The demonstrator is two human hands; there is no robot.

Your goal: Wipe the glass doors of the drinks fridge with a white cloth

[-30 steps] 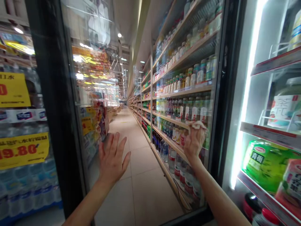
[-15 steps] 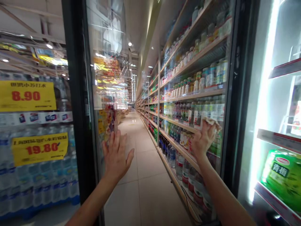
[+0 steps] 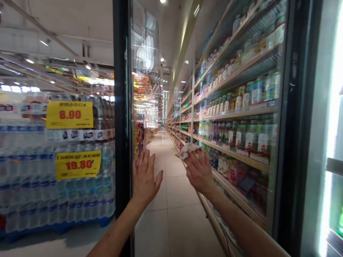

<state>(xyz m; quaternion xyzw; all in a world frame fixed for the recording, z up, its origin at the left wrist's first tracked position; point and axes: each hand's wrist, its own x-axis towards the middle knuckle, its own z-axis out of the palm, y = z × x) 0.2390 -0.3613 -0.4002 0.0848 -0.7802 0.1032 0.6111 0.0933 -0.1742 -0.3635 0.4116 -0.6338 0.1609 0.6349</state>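
A glass door [image 3: 171, 189] with a dark frame [image 3: 123, 117] stands in front of me, and bottle shelves show in or through its pane. My left hand [image 3: 147, 176] lies flat against the glass near the frame's left side, fingers stretched out and nothing held. Around the middle of the pane, my right hand [image 3: 199, 171] presses a crumpled whitish cloth [image 3: 189, 150] to the glass. Its fingers cover part of the cloth.
On the left, packs of bottled water [image 3: 40, 192] are stacked on a blue pallet [image 3: 72, 225], with yellow price signs [image 3: 70, 115] on them. A brightly lit cooler edge [image 3: 331, 142] is at the far right. Shelves of bottled drinks [image 3: 241, 100] run along the aisle.
My right hand has swept the cloth leftward across the glass, from near the right frame to the middle. The left hand stays flat on the pane. The view has turned slightly left.
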